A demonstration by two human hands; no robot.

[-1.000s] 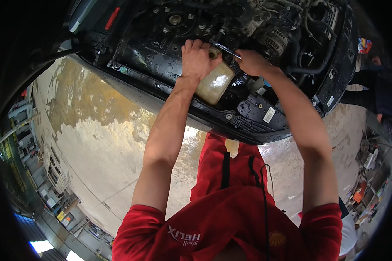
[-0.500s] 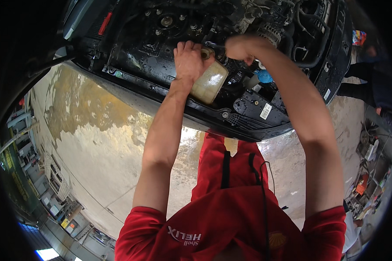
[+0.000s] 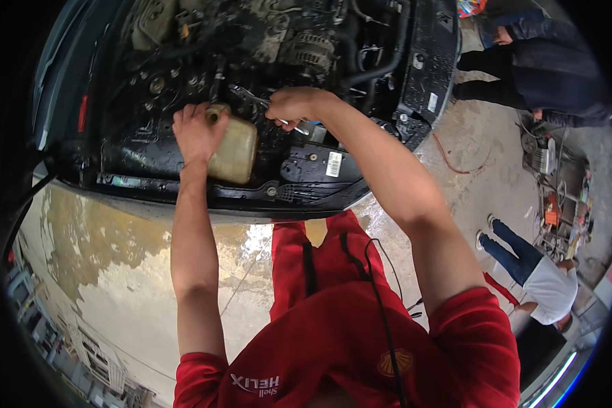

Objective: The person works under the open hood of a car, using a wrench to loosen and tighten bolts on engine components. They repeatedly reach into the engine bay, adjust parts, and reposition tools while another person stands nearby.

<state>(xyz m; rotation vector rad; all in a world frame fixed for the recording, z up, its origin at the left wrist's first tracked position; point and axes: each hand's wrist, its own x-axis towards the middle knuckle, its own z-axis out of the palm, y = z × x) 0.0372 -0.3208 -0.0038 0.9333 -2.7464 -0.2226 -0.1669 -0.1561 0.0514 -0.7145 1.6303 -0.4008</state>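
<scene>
My left hand (image 3: 198, 134) is closed round the neck of a yellowed translucent plastic reservoir (image 3: 235, 154) at the near side of the engine bay. The reservoir's round opening shows uncovered beside my thumb. To its right, my right hand (image 3: 294, 107) grips metal pliers (image 3: 246, 94). Their jaws point left, over dark hoses beyond the reservoir, and a handle end sticks out below my fingers. Whether the jaws touch anything I cannot tell.
The car's front edge (image 3: 238, 204) runs between me and the engine bay. An alternator (image 3: 311, 51) sits deeper in. At right stand a person in dark clothes (image 3: 551, 71) and another in a white top (image 3: 549, 289). An orange hose (image 3: 449, 160) lies on the wet floor.
The view has swung right, so the car sits further left in it and two people show more fully. My right hand, blurred before, now shows the pliers plainly. My left hand stays on the reservoir.
</scene>
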